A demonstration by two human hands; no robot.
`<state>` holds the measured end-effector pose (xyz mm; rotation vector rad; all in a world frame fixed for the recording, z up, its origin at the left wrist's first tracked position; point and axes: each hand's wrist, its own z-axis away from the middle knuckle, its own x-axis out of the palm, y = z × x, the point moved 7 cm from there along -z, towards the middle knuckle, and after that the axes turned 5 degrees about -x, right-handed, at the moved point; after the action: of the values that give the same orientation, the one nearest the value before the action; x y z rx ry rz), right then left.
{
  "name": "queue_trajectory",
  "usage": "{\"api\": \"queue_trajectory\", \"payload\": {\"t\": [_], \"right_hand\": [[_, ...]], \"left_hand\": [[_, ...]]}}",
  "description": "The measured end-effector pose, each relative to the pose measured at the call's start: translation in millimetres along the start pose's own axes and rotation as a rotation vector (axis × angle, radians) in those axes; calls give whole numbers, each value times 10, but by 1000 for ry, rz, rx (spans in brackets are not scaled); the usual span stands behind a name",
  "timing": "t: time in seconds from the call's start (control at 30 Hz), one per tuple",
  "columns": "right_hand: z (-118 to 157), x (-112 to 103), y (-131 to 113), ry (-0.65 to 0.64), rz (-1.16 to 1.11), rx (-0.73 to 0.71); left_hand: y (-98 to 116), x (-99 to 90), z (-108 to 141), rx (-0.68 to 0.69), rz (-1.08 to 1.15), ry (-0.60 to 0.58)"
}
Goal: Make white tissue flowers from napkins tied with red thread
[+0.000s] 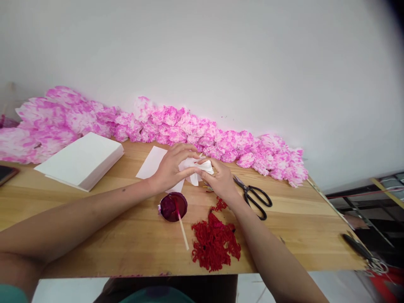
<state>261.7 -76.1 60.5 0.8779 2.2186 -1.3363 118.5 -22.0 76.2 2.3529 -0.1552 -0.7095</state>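
Near the middle of the wooden table (284,235), white folded paper (206,166) is pinched between both hands. My left hand (172,167) has its fingers closed on the paper's left side, with the thumb in front. My right hand (220,176) grips the right side of the same paper. Loose white sheets (151,162) lie under and beside my left hand. Below the hands stands a small bowl of dark magenta liquid (173,207) with a pale stick (183,231) leaning out of it. A heap of red yarn (215,244) lies by my right forearm.
Black-handled scissors (257,198) lie right of my right hand. A thick stack of white paper (83,158) sits at the left, with a dark phone-like object (6,173) at the edge. Pink-and-white paper flowers (189,128) line the wall. More scissors (362,252) lie at the right edge.
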Motion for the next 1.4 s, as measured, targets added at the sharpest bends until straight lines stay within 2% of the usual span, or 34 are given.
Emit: {"api": "queue_trajectory", "payload": {"t": [0.17, 0.37, 0.9, 1.07, 1.27, 1.4], "right_hand": [[16, -10, 15, 38, 24, -8], [43, 28, 73, 47, 0, 21], [78, 54, 91, 105, -41, 80], [67, 21, 77, 125, -75, 77], [62, -146, 106, 264, -204, 90], [72, -205, 92, 323, -184, 93]], "left_hand": [[-75, 129, 38, -34, -179, -61], [-41, 179, 66, -8, -278, -107], [-149, 200, 68, -128, -271, -114], [-222, 192, 46, -221, -159, -107], [-411, 154, 74, -517, 195, -88], [-514, 215, 126, -618, 423, -104]]}}
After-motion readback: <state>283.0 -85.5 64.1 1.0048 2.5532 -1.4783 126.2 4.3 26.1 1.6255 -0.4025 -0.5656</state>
